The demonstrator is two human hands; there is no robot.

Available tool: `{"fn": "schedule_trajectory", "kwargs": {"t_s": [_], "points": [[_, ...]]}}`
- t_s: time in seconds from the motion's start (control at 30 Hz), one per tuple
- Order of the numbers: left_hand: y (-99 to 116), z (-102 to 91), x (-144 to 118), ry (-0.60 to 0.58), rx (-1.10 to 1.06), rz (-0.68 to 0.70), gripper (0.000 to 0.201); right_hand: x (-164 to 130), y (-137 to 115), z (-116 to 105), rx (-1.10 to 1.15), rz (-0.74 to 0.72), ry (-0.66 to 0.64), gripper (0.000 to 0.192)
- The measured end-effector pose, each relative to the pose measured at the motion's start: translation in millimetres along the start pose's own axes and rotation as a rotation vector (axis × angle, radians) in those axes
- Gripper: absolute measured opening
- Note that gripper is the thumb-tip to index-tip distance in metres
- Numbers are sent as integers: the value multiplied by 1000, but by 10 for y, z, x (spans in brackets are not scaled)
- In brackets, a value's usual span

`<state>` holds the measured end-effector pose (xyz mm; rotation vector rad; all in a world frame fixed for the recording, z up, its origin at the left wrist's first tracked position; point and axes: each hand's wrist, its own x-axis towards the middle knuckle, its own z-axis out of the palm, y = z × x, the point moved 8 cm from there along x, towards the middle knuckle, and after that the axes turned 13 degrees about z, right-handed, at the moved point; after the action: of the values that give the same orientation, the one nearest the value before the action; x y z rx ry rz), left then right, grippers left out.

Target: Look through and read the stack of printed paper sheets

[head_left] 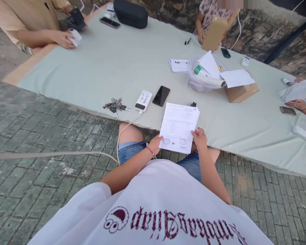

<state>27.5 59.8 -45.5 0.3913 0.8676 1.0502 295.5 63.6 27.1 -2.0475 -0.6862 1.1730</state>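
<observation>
Printed sheets (177,124) held by both hands across the near edge of the table (91,73)

The sheets form a small, slightly fanned stack, its long axis running away from the person and leaning a little right. The stamped end points toward the person's lap, short of the near edge; the other end reaches over the tabletop, though whether it touches the cloth cannot be told.

The left hand (155,144) grips the lower left border, thumb on top, remaining fingers hidden beneath. The right hand (199,139) pinches the right border between thumb and fingertips, the other fingers curled and hard to separate.

The small print is too fine to read, and the lower sheets are mostly covered. A dark object (193,104) is partly hidden behind the upper right corner. Nearer the table's left end, along the near edge, lie a phone (161,95), a power bank (143,100) and keys (116,106).
</observation>
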Motion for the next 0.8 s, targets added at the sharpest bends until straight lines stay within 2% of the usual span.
{"fn": "schedule_trajectory", "kwargs": {"t_s": [0.17, 0.27, 0.33, 0.4, 0.5, 0.63, 0.7, 0.8], "points": [[21, -29, -23, 12, 40, 7, 37, -60, -29, 318, 313, 104, -446, 59], [91, 22, -50, -28, 83, 30, 46, -38, -8, 404, 372, 209, -543, 59], [216, 92, -35, -79, 121, 93, 51, 6, -88, 404, 405, 205, -535, 62], [414, 189, 25, -145, 181, 196, 52, 44, -271, 360, 447, 133, -491, 64], [770, 386, 194, -250, 304, 336, 50, 27, -676, 258, 498, -54, -414, 62], [1294, 713, 436, -327, 362, 521, 66, -111, -1162, 162, 482, -327, -356, 59], [1500, 855, 507, -343, 415, 592, 68, -168, -1258, 148, 432, -406, -338, 59], [1663, 941, 570, -333, 533, 619, 61, -198, -1218, 136, 309, -429, -310, 59]]}}
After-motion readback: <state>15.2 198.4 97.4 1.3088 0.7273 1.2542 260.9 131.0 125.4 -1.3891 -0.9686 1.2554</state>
